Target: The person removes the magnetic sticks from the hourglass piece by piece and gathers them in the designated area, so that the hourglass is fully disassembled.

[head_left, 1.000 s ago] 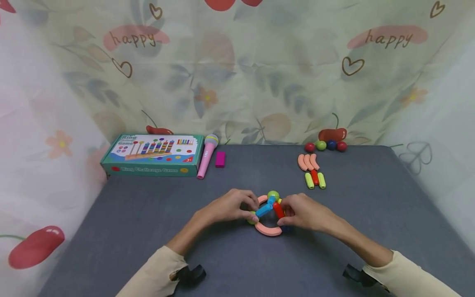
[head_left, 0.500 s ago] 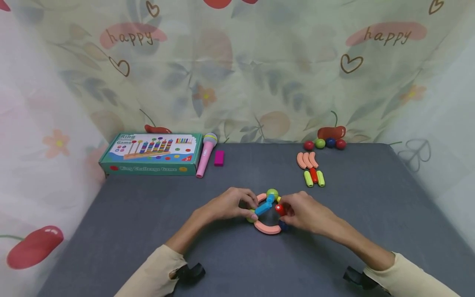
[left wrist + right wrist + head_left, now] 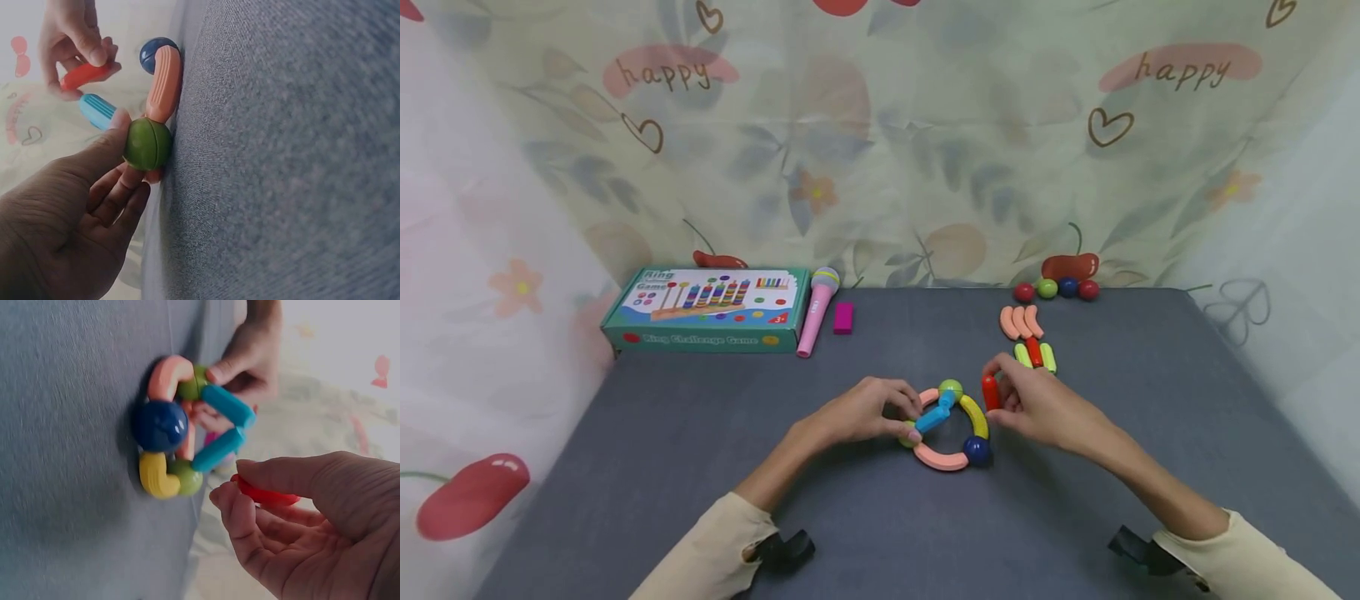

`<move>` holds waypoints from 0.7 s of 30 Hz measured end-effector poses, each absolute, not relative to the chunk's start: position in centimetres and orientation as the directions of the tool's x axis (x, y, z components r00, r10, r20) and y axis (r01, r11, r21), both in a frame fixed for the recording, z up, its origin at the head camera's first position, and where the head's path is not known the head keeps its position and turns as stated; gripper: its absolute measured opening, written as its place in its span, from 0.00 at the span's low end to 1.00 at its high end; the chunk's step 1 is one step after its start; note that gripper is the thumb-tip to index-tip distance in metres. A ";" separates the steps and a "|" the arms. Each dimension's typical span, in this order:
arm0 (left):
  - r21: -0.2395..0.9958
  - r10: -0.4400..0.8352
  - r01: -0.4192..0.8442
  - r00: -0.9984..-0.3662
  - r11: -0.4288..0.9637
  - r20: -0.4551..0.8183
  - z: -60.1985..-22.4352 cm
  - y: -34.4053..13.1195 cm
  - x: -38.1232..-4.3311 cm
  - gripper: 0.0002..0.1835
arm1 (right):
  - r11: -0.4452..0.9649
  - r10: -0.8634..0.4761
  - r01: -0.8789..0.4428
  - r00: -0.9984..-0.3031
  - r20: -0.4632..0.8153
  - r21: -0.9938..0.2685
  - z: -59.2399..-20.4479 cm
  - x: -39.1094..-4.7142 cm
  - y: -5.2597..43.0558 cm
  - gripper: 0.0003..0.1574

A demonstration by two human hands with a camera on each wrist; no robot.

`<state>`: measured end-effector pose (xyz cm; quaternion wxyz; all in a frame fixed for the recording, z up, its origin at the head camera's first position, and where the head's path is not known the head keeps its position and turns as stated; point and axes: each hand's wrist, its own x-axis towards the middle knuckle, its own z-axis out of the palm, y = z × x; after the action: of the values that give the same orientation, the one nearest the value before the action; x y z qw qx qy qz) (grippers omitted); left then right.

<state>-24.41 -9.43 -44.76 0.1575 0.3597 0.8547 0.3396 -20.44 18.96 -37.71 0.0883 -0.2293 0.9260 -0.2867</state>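
My left hand (image 3: 868, 412) pinches a green ball (image 3: 147, 144) at the left of a ring lying on the grey tabletop. Pink curved rods (image 3: 942, 460), a yellow curved rod (image 3: 976, 417), a dark blue ball (image 3: 977, 451) and a second green ball (image 3: 951, 389) make up the rest of the ring. Two blue rods (image 3: 228, 405) rise from the green balls and lean together above it. Right of the ring and apart from it, my right hand (image 3: 1037, 404) holds a short red rod (image 3: 991, 393) between thumb and fingers, raised off the table.
Behind my right hand lie green rods (image 3: 1048, 357) with a red rod (image 3: 1034, 352), pink curved rods (image 3: 1021, 322) and several balls (image 3: 1067, 288). At the back left are a game box (image 3: 707, 308), a pink toy microphone (image 3: 817, 312) and a magenta block (image 3: 843, 318).
My right hand has drawn the red rod away from the ring, up and to the right, uncovering the yellow rod and dark blue ball. The left hand stays in place.
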 end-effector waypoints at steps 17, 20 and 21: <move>0.707 0.726 0.503 -0.688 0.498 -0.021 -44.8 -9.4 -24.5 0.13 | 0.852 -0.264 -0.194 -0.961 -0.079 -0.487 -38.4 -25.7 27.0 0.37; 0.695 0.730 0.517 -0.683 0.500 -0.017 -44.9 -9.5 -24.5 0.14 | 0.852 -0.250 -0.170 -0.963 -0.100 -0.495 -38.9 -26.4 27.9 0.37; 0.692 0.732 0.521 -0.681 0.500 -0.016 -45.0 -9.5 -24.5 0.14 | 0.851 -0.248 -0.164 -0.963 -0.106 -0.499 -39.0 -26.6 28.1 0.37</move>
<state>-24.54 -9.52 -44.95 0.1557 0.3676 0.8520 0.3387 -26.59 28.12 -39.01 0.0835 -0.1076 0.9584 -0.2508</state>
